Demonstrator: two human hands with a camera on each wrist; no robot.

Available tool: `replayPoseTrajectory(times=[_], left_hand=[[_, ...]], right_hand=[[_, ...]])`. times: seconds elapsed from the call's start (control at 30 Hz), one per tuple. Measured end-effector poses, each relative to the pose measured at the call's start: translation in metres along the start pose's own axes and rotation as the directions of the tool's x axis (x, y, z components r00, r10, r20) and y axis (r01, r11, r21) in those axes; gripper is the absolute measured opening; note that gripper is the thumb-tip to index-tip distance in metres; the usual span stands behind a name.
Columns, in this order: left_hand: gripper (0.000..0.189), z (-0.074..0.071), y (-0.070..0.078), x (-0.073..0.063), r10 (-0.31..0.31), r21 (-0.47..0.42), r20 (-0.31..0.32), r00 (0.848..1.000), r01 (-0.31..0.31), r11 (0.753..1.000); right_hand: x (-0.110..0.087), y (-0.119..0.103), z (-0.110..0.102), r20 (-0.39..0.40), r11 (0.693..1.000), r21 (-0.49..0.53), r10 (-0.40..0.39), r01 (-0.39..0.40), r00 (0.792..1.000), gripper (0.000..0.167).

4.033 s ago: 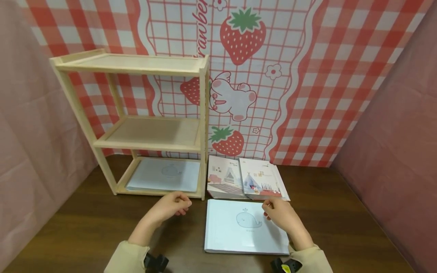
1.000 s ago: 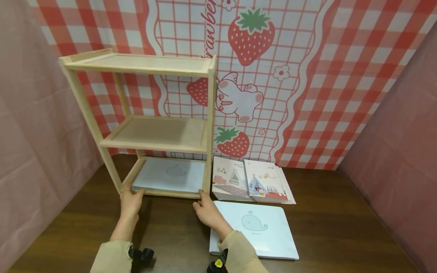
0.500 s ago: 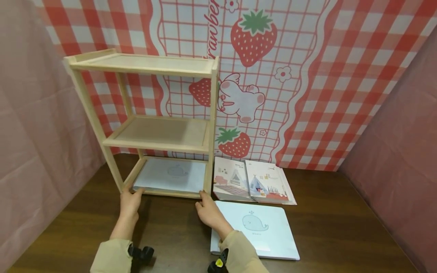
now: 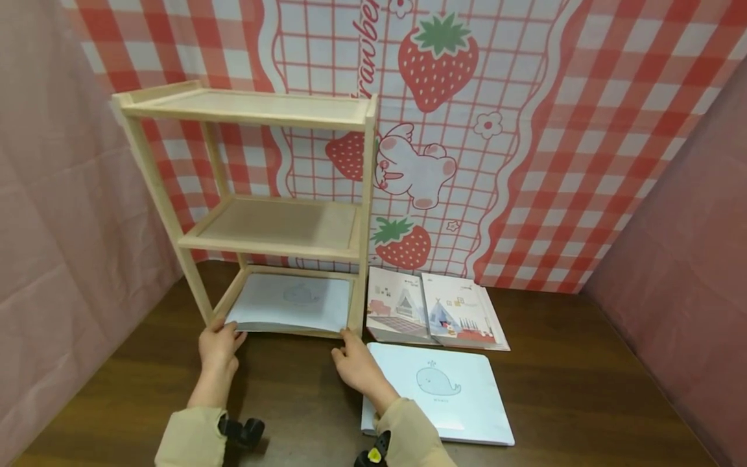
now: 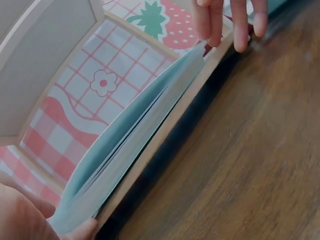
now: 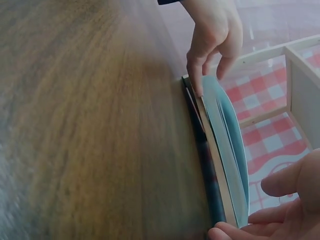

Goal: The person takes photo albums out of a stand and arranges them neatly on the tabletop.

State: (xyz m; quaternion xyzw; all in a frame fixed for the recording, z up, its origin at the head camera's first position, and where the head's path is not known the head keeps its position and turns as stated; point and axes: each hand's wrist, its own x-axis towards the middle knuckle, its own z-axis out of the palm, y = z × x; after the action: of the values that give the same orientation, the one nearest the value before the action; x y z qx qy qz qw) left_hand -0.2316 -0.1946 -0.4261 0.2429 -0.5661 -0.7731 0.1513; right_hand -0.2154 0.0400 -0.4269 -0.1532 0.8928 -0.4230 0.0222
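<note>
A pale blue book [image 4: 292,299] with a faint whale drawing lies on the bottom tier of a wooden shelf rack [image 4: 268,250]. Its front edge bows upward in both wrist views, showing the pages. At the front left corner my left hand [image 4: 217,350] pinches the book between thumb and fingers. My right hand [image 4: 357,363] is at the front right corner, fingertips touching the edge, with the thumb spread away from the fingers in the right wrist view. A second whale book [image 4: 440,395] lies on the table, partly under my right forearm.
Two illustrated books [image 4: 399,308] lie overlapping on the table [image 4: 583,383], right of the rack and against the checked strawberry backdrop [image 4: 583,143]. Pink cloth walls [image 4: 76,194] stand at both sides. The rack's uprights frame the bottom tier.
Both hands have moved left from over the table to the book on the bottom tier. Since half a second ago its left front corner has risen slightly; the table whale book now lies turned a little.
</note>
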Motion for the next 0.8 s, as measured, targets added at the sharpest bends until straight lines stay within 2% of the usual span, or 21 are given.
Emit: replayPoseTrajectory(times=[0.1, 0.2, 0.3, 0.53, 0.67, 0.8], left_hand=[[0.051, -0.002, 0.002, 0.001, -0.03, -0.003, -0.035, 0.999, 0.03, 1.0], [0.04, -0.005, 0.004, 0.002, -0.047, -0.008, -0.095, 0.994, 0.047, 0.999], [0.031, -0.01, 0.005, 0.004, -0.06, -0.003, -0.123, 0.991, 0.06, 0.998], [0.051, -0.024, 0.007, 0.007, -0.11, 0.061, -0.108, 0.988, 0.117, 0.991], [0.052, -0.028, 0.008, 0.008, -0.111, 0.096, -0.104, 0.988, 0.121, 0.988], [0.049, -0.032, 0.008, 0.008, -0.1, 0.12, -0.126, 0.987, 0.115, 0.986]], right_hand=[[-0.002, -0.002, 0.001, -0.007, 1.0, -0.003, -0.009, 0.009, 1.0, 0.046], [-0.004, -0.003, 0.003, -0.016, 1.0, 0.001, -0.016, 0.016, 1.0, 0.046], [-0.006, -0.006, 0.004, -0.019, 1.0, 0.018, -0.013, 0.013, 1.0, 0.047], [-0.004, -0.005, 0.006, -0.006, 0.998, 0.057, 0.003, -0.003, 1.0, 0.046], [-0.001, -0.004, 0.009, -0.017, 0.997, 0.077, 0.02, -0.019, 1.0, 0.047], [0.003, -0.003, 0.012, -0.04, 0.99, 0.132, 0.049, -0.043, 0.998, 0.046]])
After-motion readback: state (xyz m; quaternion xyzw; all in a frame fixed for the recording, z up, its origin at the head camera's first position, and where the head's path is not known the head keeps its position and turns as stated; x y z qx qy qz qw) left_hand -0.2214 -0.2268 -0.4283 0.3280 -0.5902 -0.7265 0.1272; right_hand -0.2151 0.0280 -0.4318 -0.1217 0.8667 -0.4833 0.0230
